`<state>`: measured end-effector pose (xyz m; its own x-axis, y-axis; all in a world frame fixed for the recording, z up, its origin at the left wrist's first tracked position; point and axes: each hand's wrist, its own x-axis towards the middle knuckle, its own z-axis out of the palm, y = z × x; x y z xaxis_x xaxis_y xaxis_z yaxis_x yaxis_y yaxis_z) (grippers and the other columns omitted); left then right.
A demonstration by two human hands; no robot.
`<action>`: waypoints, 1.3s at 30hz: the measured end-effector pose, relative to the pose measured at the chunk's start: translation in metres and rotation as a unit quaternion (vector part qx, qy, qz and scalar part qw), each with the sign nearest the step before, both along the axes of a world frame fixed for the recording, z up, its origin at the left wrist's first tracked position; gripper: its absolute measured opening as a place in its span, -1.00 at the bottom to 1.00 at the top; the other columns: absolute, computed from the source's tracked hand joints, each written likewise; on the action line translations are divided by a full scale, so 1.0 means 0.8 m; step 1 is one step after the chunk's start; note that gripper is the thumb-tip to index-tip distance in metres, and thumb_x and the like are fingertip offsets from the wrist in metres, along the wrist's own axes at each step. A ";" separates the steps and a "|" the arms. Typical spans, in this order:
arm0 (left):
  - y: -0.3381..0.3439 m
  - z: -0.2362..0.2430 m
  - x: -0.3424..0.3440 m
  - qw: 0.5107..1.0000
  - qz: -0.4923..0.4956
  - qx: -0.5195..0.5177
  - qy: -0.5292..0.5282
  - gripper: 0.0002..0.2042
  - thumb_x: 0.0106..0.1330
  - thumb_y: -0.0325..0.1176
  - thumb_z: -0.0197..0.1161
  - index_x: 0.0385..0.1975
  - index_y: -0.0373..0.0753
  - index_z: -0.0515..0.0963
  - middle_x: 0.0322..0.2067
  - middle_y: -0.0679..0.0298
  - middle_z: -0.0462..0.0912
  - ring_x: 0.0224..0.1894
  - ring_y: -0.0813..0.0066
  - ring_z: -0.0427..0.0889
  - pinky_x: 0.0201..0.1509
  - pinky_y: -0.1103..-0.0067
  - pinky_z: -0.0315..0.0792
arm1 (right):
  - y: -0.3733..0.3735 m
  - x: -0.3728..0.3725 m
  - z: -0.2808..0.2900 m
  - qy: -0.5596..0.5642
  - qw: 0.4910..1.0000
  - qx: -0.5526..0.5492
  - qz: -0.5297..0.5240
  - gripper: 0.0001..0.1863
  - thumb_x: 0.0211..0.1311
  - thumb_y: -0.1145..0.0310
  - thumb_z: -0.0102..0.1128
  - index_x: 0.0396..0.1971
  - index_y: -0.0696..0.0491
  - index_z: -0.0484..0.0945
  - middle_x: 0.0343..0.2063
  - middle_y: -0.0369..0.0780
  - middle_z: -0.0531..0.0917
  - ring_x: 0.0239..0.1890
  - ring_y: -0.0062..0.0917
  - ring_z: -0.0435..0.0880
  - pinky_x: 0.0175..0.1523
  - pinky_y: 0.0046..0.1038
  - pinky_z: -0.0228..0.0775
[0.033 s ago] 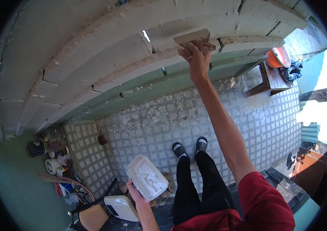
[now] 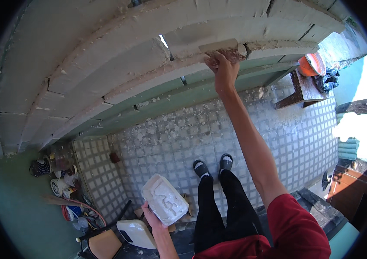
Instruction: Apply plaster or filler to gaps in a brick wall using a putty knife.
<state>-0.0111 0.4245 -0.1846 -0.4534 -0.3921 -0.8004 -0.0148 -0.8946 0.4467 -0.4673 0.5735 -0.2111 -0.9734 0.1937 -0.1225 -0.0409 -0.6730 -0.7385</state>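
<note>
My right hand [image 2: 225, 71] is raised high, fingers closed on a wide putty knife [image 2: 219, 45]. Its flat blade lies against the pale panelled surface [image 2: 123, 60], just above a horizontal ledge and left of a dark gap. Brownish plaster coats the tool near my fingers, and its grip is hidden by them. Low down, my left hand [image 2: 154, 219] holds a white rectangular tub [image 2: 165, 199] by its near left side. Scooped, uneven white paste fills the tub's bottom. Gaps and rough seams run between the panels.
Patterned floor tiles [image 2: 170, 146] carry scattered white bits beneath my sandals. To the right, an orange bucket [image 2: 312, 64] and a black plastic bag [image 2: 328, 80] sit on a wooden bench [image 2: 298, 93]. A chair [image 2: 103, 246] and assorted clutter [image 2: 64, 185] stand at left.
My right hand and the putty knife have shifted slightly right and down along the panel. The left hand and tub stay nearly in place.
</note>
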 end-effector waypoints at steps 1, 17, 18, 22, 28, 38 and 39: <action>0.001 0.000 -0.002 1.000 0.002 -0.001 0.002 -0.48 0.29 -0.08 -0.06 0.20 -0.22 0.34 0.13 0.17 0.47 0.12 0.15 0.49 0.22 0.30 0.38 | 0.007 0.002 -0.008 -0.041 0.998 -0.005 -0.037 -0.93 0.05 0.68 0.01 -0.46 0.33 0.47 -0.47 -0.12 0.56 -0.42 -0.43 0.65 -0.26 -0.39 0.68; 0.019 0.002 -0.018 1.000 -0.018 -0.014 -0.004 -0.44 0.26 -0.06 -0.01 0.22 -0.22 0.32 0.14 0.17 0.45 0.14 0.15 0.47 0.23 0.29 0.35 | 0.063 -0.016 -0.022 -0.076 0.994 0.077 0.000 -0.94 0.09 0.65 0.05 -0.42 0.26 0.50 -0.48 -0.17 0.58 -0.56 -0.50 0.61 -0.40 -0.45 0.61; 0.021 0.000 -0.021 1.000 -0.019 -0.022 -0.005 -0.44 0.26 -0.06 -0.01 0.22 -0.22 0.32 0.14 0.17 0.45 0.14 0.15 0.47 0.23 0.29 0.35 | 0.062 -0.033 -0.020 -0.074 0.994 0.078 -0.002 -0.94 0.09 0.65 0.05 -0.42 0.26 0.50 -0.48 -0.17 0.58 -0.56 -0.50 0.61 -0.40 -0.45 0.61; 0.028 -0.007 -0.025 1.000 -0.015 -0.010 -0.011 -0.45 0.26 -0.06 -0.02 0.21 -0.22 0.33 0.14 0.17 0.46 0.14 0.15 0.47 0.22 0.30 0.36 | 0.053 -0.080 -0.007 -0.059 0.996 0.066 -0.007 -0.93 0.04 0.70 0.05 -0.48 0.27 0.50 -0.56 -0.16 0.58 -0.56 -0.45 0.62 -0.40 -0.44 0.61; 0.042 -0.010 -0.028 0.999 -0.032 -0.019 -0.030 -0.46 0.26 -0.06 -0.03 0.20 -0.22 0.35 0.13 0.17 0.47 0.12 0.15 0.49 0.21 0.30 0.37 | 0.050 -0.032 0.014 0.046 0.994 0.099 0.025 -0.88 0.12 0.60 0.05 -0.40 0.29 0.57 -0.47 -0.13 0.66 -0.57 -0.46 0.66 -0.45 -0.52 0.55; 0.039 -0.014 -0.016 0.999 -0.023 -0.007 -0.026 -0.46 0.27 -0.06 -0.03 0.19 -0.22 0.35 0.12 0.17 0.47 0.12 0.16 0.49 0.21 0.29 0.37 | 0.014 -0.083 0.005 -0.090 0.966 0.222 -0.099 -0.74 0.00 0.55 -0.05 -0.54 0.50 0.52 -0.68 -0.01 0.64 -0.61 -0.32 0.71 -0.45 -0.45 0.59; 0.037 -0.012 -0.014 0.999 -0.024 -0.007 -0.021 -0.46 0.27 -0.06 -0.03 0.20 -0.22 0.35 0.12 0.17 0.47 0.12 0.16 0.49 0.20 0.29 0.37 | 0.002 -0.081 0.015 -0.087 0.970 0.204 -0.096 -0.77 0.02 0.58 -0.05 -0.45 0.49 0.51 -0.58 -0.01 0.65 -0.60 -0.32 0.71 -0.46 -0.45 0.62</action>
<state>-0.0227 0.4543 -0.1941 -0.4384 -0.3824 -0.8134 -0.0768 -0.8858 0.4578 -0.5322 0.5755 -0.1993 -0.8860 0.4361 -0.1579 0.0136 -0.3159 -0.9487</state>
